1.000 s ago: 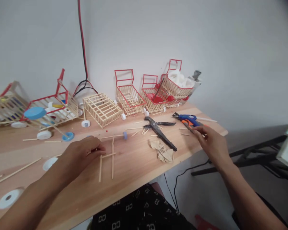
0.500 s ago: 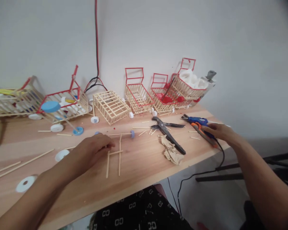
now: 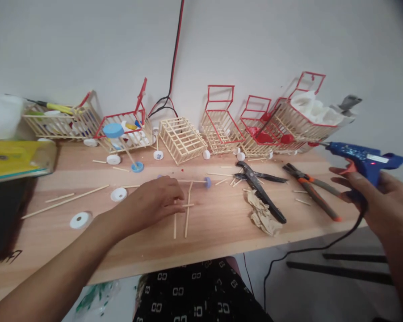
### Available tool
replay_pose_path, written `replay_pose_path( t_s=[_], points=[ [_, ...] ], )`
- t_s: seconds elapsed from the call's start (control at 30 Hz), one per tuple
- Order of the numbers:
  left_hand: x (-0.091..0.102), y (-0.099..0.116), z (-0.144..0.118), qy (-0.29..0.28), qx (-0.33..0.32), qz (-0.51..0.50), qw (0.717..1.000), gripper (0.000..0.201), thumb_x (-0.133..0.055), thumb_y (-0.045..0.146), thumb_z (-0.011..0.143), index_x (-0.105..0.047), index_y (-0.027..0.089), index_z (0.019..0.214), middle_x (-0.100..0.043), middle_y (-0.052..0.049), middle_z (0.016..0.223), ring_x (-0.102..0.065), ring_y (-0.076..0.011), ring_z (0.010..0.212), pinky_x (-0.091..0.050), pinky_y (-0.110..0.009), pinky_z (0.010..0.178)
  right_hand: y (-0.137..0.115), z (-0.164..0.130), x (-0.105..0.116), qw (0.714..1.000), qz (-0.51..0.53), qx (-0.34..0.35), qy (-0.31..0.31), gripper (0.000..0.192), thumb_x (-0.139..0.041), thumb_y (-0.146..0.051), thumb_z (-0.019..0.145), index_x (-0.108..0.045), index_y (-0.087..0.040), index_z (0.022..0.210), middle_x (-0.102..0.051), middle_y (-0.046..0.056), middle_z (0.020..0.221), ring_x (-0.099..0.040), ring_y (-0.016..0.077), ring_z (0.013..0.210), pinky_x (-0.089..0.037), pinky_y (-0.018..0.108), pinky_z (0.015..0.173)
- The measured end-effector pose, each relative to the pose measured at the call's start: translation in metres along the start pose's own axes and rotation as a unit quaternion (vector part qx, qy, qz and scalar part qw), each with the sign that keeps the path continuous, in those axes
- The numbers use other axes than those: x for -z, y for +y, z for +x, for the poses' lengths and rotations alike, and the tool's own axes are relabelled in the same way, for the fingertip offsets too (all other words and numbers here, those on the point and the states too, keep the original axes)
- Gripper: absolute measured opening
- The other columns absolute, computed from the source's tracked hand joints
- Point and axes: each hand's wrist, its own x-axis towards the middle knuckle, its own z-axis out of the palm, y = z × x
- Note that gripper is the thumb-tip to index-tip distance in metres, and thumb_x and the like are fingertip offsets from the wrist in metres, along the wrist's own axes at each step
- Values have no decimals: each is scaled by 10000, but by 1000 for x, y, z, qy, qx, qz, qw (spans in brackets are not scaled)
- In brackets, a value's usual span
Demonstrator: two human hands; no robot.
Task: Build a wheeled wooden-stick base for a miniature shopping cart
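Head view: right hand was wrapped around the grip of a blue hot glue gun with an orange trigger, fingers curled closed on the handle, one finger reaching toward the trigger. Gun was lifted off the light wooden tabletop, at the table's right end, nozzle pointing left, black cord hanging down from the handle below the table edge.

Left hand lay palm down on the table, fingers loosely bent and together, fingertips pressing on a small frame of thin wooden sticks laid flat in an H-like shape. Whether thumb pinched a stick, could not tell. A stick axle with a pale blue wheel lay just beyond the fingers.

Right of the frame: black snips, crumpled beige paper scrap touching the snips, orange-handled pliers near the gun. Loose short sticks were scattered between them.

Along the white wall stood a row of stick-built mini shopping carts with red trim, a plain unpainted stick cage tilted beside them, one cart at left with a blue bottle cap. White round caps lay on the table at left, near a long stick. Yellow flat object at far left, blurred. Red and black wires ran up the wall
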Motion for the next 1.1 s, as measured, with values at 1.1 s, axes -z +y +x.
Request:
replay_pose_path(
  t_s=[1.1],
  points=[
    [-19,3,3,10,48,13,999,156,-466,126,881,-541,159,748,-574,-23,814,-516,-145,744,-382,-277,684,-49,-134,-84,858,51,47,-508,302,-566,-462,855,-660,-178,900,-672,55,815,-615,169,727,-495,265,648]
  ],
)
